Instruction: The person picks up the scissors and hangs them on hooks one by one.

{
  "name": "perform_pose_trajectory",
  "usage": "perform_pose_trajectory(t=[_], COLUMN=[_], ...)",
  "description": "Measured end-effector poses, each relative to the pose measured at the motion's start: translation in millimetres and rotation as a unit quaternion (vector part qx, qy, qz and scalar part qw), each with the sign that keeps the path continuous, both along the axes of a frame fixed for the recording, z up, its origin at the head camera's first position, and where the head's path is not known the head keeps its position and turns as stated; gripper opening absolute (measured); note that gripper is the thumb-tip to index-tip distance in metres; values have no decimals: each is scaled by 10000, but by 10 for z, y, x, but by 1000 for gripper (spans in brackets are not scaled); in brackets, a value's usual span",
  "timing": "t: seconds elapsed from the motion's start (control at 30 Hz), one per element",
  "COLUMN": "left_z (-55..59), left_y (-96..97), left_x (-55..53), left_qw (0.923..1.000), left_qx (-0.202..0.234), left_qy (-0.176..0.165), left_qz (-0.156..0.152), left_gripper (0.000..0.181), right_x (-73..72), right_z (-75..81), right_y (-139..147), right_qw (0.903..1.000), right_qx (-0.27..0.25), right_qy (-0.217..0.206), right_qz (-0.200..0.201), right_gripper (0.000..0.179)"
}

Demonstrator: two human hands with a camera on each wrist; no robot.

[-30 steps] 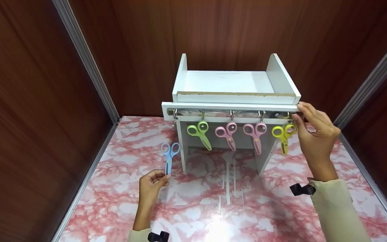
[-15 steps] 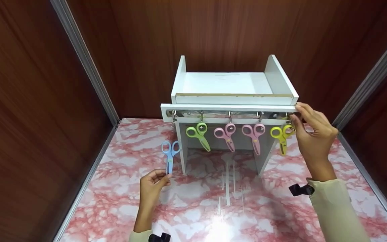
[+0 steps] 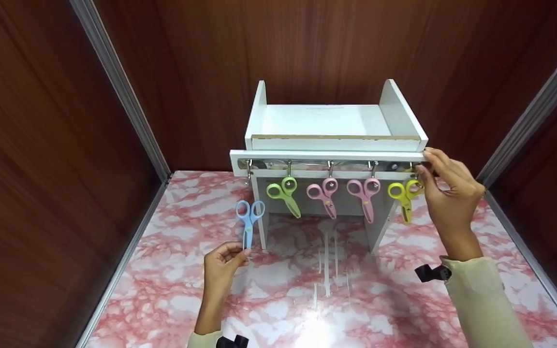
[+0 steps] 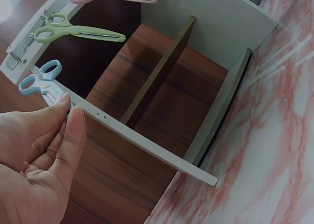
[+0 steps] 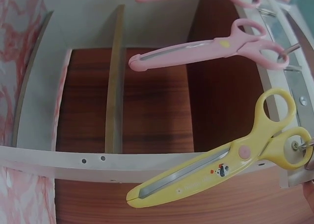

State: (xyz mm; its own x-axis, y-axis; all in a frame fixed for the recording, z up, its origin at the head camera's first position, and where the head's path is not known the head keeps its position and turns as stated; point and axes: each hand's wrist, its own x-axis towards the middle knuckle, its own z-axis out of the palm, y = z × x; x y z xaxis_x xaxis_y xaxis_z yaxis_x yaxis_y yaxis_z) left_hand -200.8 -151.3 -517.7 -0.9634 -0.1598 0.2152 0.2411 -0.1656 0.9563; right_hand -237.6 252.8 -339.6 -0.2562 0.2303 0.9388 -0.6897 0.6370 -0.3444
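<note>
Handles up, a pair of light blue scissors (image 3: pixel 248 220) is pinched by the blade end between the thumb and fingers of my left hand (image 3: pixel 220 266). They stand just left of the white shelf unit, below the bare leftmost hook (image 3: pixel 249 166). Green scissors (image 3: pixel 284 195), two pairs of pink scissors (image 3: pixel 326 195) and yellow scissors (image 3: pixel 405 198) hang by their handle loops from other hooks on the front rail (image 3: pixel 327 155). My right hand (image 3: pixel 455 191) grips the rail's right end, fingers over the top and thumb in front, beside the yellow scissors.
The white shelf unit (image 3: pixel 257 116) stands on a red-and-white marbled table (image 3: pixel 172 290). Dark wood panels (image 3: pixel 201 58) rise behind and at both sides, with metal strips in the corners. Pale streaks (image 3: pixel 327 261) mark the tabletop in front of the unit.
My left hand has shifted slightly right and upward with the blue scissors, bringing them closer to the shelf unit. The right hand keeps its grip on the rail.
</note>
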Motion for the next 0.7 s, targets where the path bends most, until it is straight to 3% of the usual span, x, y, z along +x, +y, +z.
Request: perform_pose_trajectory(t=[0.33,0.7], left_z=[78,170], left_y=[22,31], left_x=[18,66], left_qw=[9998,9996], left_qx=[122,257], left_qy=[68,137], left_qz=[-112,-20], left_gripper=[20,21], right_x=[3,7], right_z=[-3,-10], right_y=[5,6], right_qw=[10000,10000], right_qx=[-7,-4], right_qy=[3,-41], right_qz=[3,-13], right_gripper=[31,31])
